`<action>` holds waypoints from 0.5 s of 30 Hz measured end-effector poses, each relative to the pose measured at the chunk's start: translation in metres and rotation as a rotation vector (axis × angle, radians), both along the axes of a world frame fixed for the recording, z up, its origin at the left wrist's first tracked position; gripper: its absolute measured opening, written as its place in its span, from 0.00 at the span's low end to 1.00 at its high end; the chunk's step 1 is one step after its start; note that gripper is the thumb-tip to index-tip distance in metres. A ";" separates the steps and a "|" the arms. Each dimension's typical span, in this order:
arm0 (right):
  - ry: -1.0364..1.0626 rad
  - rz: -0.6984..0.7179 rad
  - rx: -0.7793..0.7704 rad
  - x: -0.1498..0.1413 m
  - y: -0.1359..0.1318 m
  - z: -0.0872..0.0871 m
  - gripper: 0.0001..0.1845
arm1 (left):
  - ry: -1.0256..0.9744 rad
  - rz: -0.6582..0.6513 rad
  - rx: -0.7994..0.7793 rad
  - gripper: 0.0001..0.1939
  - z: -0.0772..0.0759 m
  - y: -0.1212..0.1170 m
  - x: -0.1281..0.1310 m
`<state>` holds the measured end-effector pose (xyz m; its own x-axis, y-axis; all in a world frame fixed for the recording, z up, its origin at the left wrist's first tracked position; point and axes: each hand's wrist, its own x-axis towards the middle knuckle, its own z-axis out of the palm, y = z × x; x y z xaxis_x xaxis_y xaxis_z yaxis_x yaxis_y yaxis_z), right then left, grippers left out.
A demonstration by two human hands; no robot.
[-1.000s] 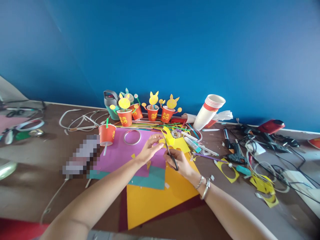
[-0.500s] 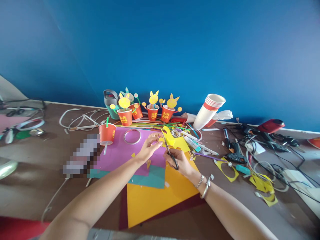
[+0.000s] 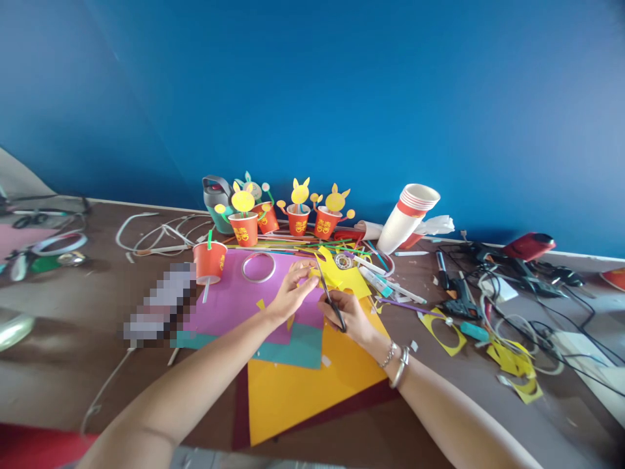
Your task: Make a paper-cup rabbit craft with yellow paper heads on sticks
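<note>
My right hand (image 3: 349, 314) is closed around the dark handles of a pair of scissors (image 3: 328, 290), their blades pointing up and away. Between finger and thumb my left hand (image 3: 293, 288) pinches a small piece of yellow paper, partly hidden by the fingers and the blades. Whether the blades are cutting into it I cannot tell. Just beyond lie larger yellow paper scraps (image 3: 352, 279) and a white tape roll (image 3: 343, 261). Beneath my hands are purple (image 3: 229, 306), teal (image 3: 293, 350) and orange (image 3: 312, 397) sheets.
Red cups with yellow rabbit-like paper figures (image 3: 243, 229) line the blue wall. At left stand a red cup with straws (image 3: 209, 262) and a blurred-out device (image 3: 159, 303). A tall cup stack (image 3: 408, 218) leans at right, beside a glue gun (image 3: 459, 299), cables and yellow offcuts (image 3: 444, 332).
The scissors and my right hand shift very slightly. My left hand stays almost in place, and the things on the table have not moved.
</note>
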<state>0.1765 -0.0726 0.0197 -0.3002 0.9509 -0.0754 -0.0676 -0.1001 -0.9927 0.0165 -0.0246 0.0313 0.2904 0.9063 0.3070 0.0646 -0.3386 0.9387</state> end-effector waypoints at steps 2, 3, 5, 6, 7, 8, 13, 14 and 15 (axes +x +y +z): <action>0.015 0.007 -0.024 0.000 0.000 0.000 0.21 | 0.029 -0.041 0.000 0.13 0.002 0.000 -0.001; 0.023 0.005 -0.029 -0.001 0.001 0.000 0.22 | 0.038 -0.060 0.000 0.13 0.003 0.000 -0.002; 0.025 -0.008 -0.025 -0.001 0.001 0.001 0.22 | 0.043 -0.078 -0.007 0.13 0.003 0.001 -0.003; 0.020 -0.018 -0.020 -0.001 0.001 0.002 0.22 | 0.042 -0.078 -0.013 0.13 0.003 0.001 -0.003; 0.011 -0.026 -0.017 -0.001 0.001 0.002 0.22 | 0.038 -0.077 -0.020 0.13 0.003 0.002 -0.003; 0.000 -0.032 -0.014 -0.001 0.000 0.003 0.22 | 0.033 -0.075 -0.029 0.14 0.002 0.002 -0.003; -0.050 -0.020 -0.011 0.000 -0.001 0.009 0.21 | 0.002 -0.057 -0.058 0.16 0.002 0.002 -0.002; -0.060 -0.016 -0.009 0.000 -0.001 0.010 0.21 | -0.001 -0.049 -0.057 0.16 0.002 0.002 -0.002; -0.071 -0.012 -0.005 0.001 -0.001 0.011 0.21 | -0.002 -0.041 -0.055 0.17 0.002 0.002 -0.002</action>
